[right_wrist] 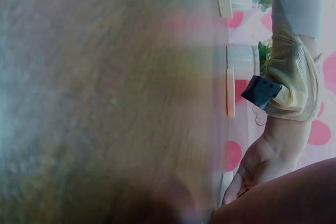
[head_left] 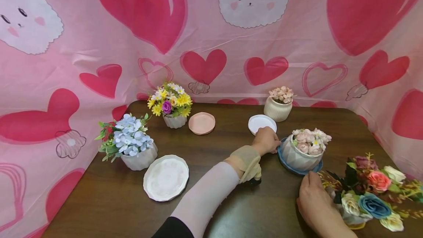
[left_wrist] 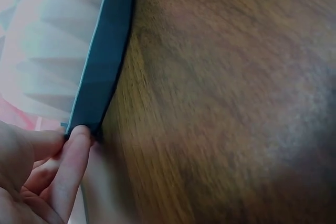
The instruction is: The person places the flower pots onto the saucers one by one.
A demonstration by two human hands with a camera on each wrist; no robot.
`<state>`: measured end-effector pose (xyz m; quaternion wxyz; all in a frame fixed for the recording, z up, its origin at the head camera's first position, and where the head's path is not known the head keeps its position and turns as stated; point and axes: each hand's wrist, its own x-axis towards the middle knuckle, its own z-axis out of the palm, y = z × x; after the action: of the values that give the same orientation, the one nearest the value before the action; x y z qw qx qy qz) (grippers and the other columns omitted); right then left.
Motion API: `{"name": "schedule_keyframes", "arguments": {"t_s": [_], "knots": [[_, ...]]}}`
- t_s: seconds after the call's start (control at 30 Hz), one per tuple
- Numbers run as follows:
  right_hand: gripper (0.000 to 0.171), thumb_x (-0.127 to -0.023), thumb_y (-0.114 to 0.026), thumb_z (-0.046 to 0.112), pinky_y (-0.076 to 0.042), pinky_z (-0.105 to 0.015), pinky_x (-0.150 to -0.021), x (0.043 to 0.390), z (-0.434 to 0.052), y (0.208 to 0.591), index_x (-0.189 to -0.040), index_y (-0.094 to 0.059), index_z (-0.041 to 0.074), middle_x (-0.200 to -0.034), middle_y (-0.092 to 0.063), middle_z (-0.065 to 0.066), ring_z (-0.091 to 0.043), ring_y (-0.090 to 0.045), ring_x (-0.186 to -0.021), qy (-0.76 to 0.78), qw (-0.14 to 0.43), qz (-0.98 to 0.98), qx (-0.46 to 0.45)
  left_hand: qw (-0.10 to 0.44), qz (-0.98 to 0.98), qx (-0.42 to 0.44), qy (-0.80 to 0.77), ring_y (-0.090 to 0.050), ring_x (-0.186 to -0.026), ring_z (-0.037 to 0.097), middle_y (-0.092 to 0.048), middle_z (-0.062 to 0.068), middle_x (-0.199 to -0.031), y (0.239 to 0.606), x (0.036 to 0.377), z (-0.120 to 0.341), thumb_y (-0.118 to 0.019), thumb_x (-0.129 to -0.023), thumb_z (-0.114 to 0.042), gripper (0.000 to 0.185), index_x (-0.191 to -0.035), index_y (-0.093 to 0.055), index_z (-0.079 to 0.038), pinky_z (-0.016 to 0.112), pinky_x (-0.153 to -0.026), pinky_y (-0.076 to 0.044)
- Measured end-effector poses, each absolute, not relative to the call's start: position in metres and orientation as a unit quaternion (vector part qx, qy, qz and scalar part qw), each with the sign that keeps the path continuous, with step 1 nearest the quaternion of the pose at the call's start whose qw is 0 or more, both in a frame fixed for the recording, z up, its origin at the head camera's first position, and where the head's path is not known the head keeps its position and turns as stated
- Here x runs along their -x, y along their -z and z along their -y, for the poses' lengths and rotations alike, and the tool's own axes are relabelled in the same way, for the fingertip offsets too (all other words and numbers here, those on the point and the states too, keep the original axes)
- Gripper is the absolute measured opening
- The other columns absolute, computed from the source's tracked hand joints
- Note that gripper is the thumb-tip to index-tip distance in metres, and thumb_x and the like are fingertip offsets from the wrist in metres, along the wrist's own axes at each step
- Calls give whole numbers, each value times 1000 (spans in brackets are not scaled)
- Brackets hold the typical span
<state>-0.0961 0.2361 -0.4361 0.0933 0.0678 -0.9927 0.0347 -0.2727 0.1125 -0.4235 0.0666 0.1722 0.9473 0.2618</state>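
On the table (head_left: pixel 224 190), five flowerpots, four saucers, two hands.

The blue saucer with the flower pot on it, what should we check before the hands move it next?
1. Left hand on the blue saucer: ok, its fingers pinch the rim at the left edge; the left wrist view shows this too.
2. Right hand on the saucer: cannot tell, it sits by the near rim, but contact is not clear.
3. White pot of pale pink flowers seated on the saucer: ok, it stands upright.
4. White saucer behind the left hand: ok, close but apart.
5. Mixed bouquet beside the right hand: not ok, it crowds the saucer's right side.
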Motion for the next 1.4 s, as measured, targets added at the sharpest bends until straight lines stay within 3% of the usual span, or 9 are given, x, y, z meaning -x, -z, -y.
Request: {"name": "schedule_keyframes", "arguments": {"t_s": [0.17,0.27,0.37,0.47,0.57,0.7,0.93,1.17,1.4], "knots": [[42,-65,-72,1,-43,-34,-46,96,-237,439,-92,-48,-19,-87,-43,-26,-28,-46,-68,-29,100,993,-59,64,-948,-183,-253,-54,-43,-6,-68,-12,-53,426,273,-114,-70,-91,-31,19,-77,-81,-27,4,-68,-41],[45,-58,-74,0,-46,-37,-50,95,-238,444,-91,-49,-19,-87,-45,-28,-32,-48,-71,-20,154,984,-83,60,-948,-187,-249,-53,-46,-4,-67,-12,-53,427,272,-113,-70,-92,-32,20,-76,-81,-27,7,-60,-36],[46,-59,-72,-3,-55,-43,-65,92,-238,446,-96,-50,-22,-94,-50,-34,-40,-55,-82,-9,175,979,-106,60,-950,-196,-237,-54,-51,-1,-66,-12,-53,425,272,-110,-67,-94,-33,26,-73,-80,-24,9,-61,-39],[49,-69,-69,-4,-55,-53,-85,87,-236,441,-109,-52,-24,-112,-54,-40,-48,-58,-104,-24,124,986,-107,54,-946,-213,-237,-59,-55,1,-68,-11,-56,420,274,-102,-65,-96,-31,27,-75,-79,-21,12,-61,-41],[51,-78,-71,3,-53,-56,-89,85,-233,433,-119,-53,-21,-123,-54,-38,-48,-58,-113,-41,71,991,-101,30,-943,-236,-233,-67,-69,4,-74,-11,-71,412,279,-90,-67,-94,-28,19,-84,-80,-20,16,-67,-47],[58,-80,-78,16,-53,-57,-88,87,-228,423,-124,-56,-15,-128,-55,-33,-44,-60,-114,-57,47,992,-105,-1,-943,-270,-196,-68,-92,7,-76,-12,-93,404,287,-73,-68,-93,-26,13,-94,-80,-23,22,-85,-52],[57,-84,-76,21,-51,-57,-92,94,-211,413,-130,-57,-7,-131,-58,-25,-39,-60,-117,-128,37,984,-116,25,-945,-289,-153,-67,-111,14,-75,-9,-112,407,299,-50,-64,-95,-22,19,-109,-77,-22,28,-99,-51],[55,-87,-74,21,-49,-58,-96,107,-184,405,-134,-54,-2,-132,-59,-20,-37,-59,-121,-207,73,968,-120,39,-940,-312,-130,-68,-108,19,-76,-6,-107,410,300,-36,-65,-95,-19,16,-101,-80,-21,32,-98,-52],[51,-91,-70,19,-45,-58,-100,131,-160,409,-135,-52,0,-134,-57,-21,-38,-55,-124,-280,165,940,-107,56,-935,-323,-132,-69,-100,13,-77,-7,-102,410,298,-21,-68,-93,-20,13,-97,-80,-19,26,-92,-54]]}}
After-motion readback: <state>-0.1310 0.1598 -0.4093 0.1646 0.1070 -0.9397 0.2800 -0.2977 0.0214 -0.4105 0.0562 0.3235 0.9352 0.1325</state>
